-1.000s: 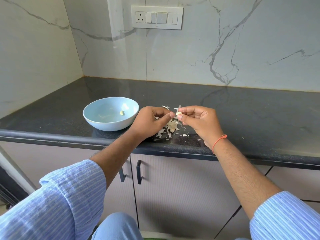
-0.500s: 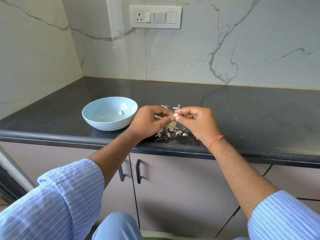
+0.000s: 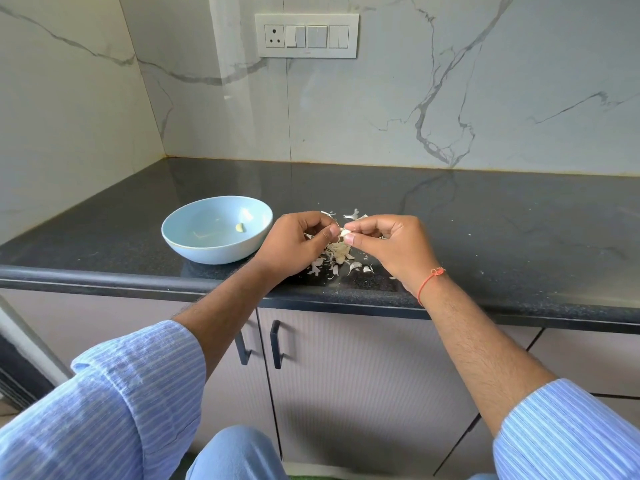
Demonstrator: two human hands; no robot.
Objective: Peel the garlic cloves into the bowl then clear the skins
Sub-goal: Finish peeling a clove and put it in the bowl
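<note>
Both hands met over the dark worktop (image 3: 485, 216), just above a scatter of papery garlic skins (image 3: 337, 259) lying near its front edge. The right hand (image 3: 394, 249) pinched a small pale garlic clove (image 3: 345, 232) between its thumb and forefinger, the other fingers curled in toward the palm. The left hand (image 3: 294, 245) was curled too, its thumb tip touching the same clove from the other side, so that the clove sat gripped between the two hands, lifted off the worktop. Whether any skin clung to the clove was too small to tell. More skin flakes (image 3: 351, 215) lay just beyond the hands, toward the wall. To the left of the hands, and close beside the left one, stood a light blue bowl (image 3: 194, 245) on the worktop, with one peeled clove (image 3: 239, 227) resting inside it toward its right side. A thin orange thread (image 3: 429, 280) circled the right wrist, and both forearms came out of rolled blue striped sleeves (image 3: 138, 386). Behind rose a marbled wall (image 3: 450, 98) carrying a white switch plate (image 3: 306, 35), and below the worktop were pale cabinet doors (image 3: 363, 375) with dark handles (image 3: 276, 344).
</note>
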